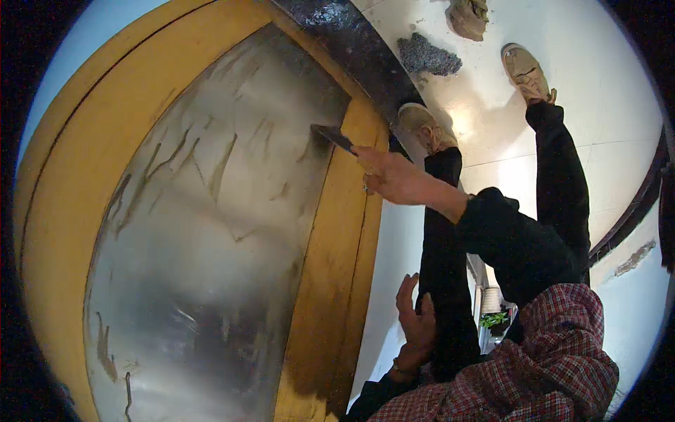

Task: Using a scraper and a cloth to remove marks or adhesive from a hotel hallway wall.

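Note:
My right hand (395, 176), with a ring on one finger, grips a flat, dark-bladed scraper (333, 138). The blade lies over the right margin of a grey, shiny panel (253, 211); whether it touches cannot be told. Brown streaks and smears mark the panel, densest in its upper left half. Around it runs a yellow frame (332, 211), stained dark near the bottom. My left hand (416, 316) is held lower down beside my leg, fingers apart, with nothing in it.
A black skirting strip (364, 58) borders the frame above. On the pale tiled floor (617, 105) lie a dark grey speckled rag or pad (428, 55) and a crumpled brown thing (468, 20). My shoes (527, 71) stand near them. A green plant (494, 319) shows behind my legs.

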Available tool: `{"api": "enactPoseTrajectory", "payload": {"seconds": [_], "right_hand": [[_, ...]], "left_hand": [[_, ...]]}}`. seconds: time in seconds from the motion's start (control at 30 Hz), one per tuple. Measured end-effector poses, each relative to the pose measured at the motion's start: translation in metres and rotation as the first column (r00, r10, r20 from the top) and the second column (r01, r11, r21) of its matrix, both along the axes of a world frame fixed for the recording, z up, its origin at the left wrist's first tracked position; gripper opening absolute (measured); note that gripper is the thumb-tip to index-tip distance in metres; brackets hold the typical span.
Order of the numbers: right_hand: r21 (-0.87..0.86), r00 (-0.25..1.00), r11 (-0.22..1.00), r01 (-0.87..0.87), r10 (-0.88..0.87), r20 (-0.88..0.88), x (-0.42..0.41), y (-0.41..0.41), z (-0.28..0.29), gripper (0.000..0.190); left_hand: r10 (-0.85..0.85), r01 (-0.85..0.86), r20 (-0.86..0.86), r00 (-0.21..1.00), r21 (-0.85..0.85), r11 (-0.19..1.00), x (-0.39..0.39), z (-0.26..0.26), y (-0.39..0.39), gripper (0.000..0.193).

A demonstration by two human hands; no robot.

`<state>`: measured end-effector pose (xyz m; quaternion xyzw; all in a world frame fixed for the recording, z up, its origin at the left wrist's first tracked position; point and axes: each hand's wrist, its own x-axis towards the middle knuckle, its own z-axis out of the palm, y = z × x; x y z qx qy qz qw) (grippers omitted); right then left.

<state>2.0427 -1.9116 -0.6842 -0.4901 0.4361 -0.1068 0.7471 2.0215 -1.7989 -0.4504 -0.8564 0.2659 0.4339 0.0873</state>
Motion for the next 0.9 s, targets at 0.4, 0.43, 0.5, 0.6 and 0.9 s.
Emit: {"api": "enactPoseTrajectory", "payload": {"seconds": [0.4, 0.43, 0.5, 0.6, 0.9], "right_hand": [[0.234, 0.956, 0.929, -0.287, 0.264, 0.125, -0.012, 0.005, 0.094, 0.059], [0.232, 0.956, 0.929, -0.287, 0.265, 0.121, -0.019, -0.002, 0.113, 0.059], [0.334, 0.936, 0.875, -0.351, 0.329, 0.123, -0.023, -0.014, 0.136, 0.058], [0.226, 0.975, 0.950, -0.216, 0.222, -0.003, -0.014, -0.017, 0.075, 0.058], [0.214, 0.968, 0.959, -0.186, 0.141, 0.208, -0.036, -0.010, 0.175, 0.064]], "left_hand": [[0.330, -0.319, -0.242, 0.912, 0.085, 0.944, 0.004, 0.013, 0.008, 0.028], [0.331, -0.321, -0.246, 0.911, 0.082, 0.944, 0.004, 0.016, 0.013, 0.028], [0.029, 0.002, -0.205, 0.978, 0.151, 0.989, 0.006, 0.021, 0.015, 0.028], [0.126, -0.136, -0.193, 0.973, -0.040, 0.990, -0.003, 0.025, 0.001, 0.027], [0.372, -0.169, -0.310, 0.875, 0.524, 0.835, -0.001, 0.059, -0.026, 0.026]]}}
